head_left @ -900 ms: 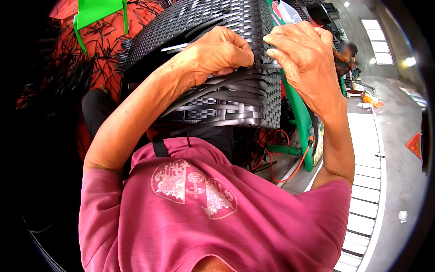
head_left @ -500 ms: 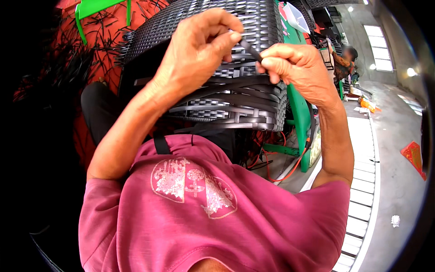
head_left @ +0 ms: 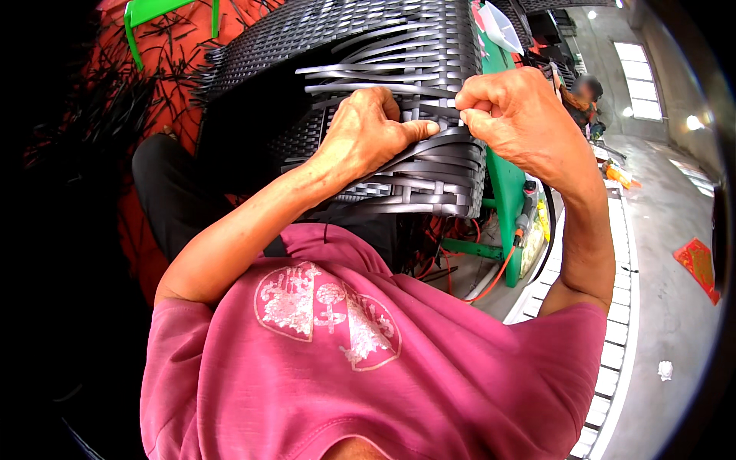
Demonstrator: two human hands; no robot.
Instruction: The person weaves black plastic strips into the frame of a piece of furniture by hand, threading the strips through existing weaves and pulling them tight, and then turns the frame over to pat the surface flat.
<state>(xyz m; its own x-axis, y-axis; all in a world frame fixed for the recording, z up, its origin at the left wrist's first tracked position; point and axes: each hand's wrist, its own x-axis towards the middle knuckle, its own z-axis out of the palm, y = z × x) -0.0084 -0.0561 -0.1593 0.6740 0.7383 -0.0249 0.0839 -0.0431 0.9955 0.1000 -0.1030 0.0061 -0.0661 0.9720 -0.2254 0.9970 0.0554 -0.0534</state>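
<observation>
A dark grey woven panel (head_left: 399,47) of flat plastic strips lies across my lap, its right end nearest my hands. Against that weave is my left hand (head_left: 368,132), fingers curled and thumb laid along a black strip. My right hand (head_left: 521,115), at the panel's right edge, pinches the black strip (head_left: 441,112) between thumb and forefinger; its long tail hangs below the wrist. Loose strip ends (head_left: 368,73) stick out leftward just beyond my left hand. More strips cross over the weave below my hands. My left fingertips are partly hidden.
A green stand (head_left: 502,180) supports the panel's right side, with an orange cord (head_left: 498,274) beneath. A clear plastic tub (head_left: 501,29) sits beyond. Strip scraps cover the red floor (head_left: 172,88) by a green stool (head_left: 157,11). Another person (head_left: 583,96) sits at far right.
Both hands have come down from above the panel to its right end. My left hand now presses on the weave, and my right has moved slightly right, pinching a strip.
</observation>
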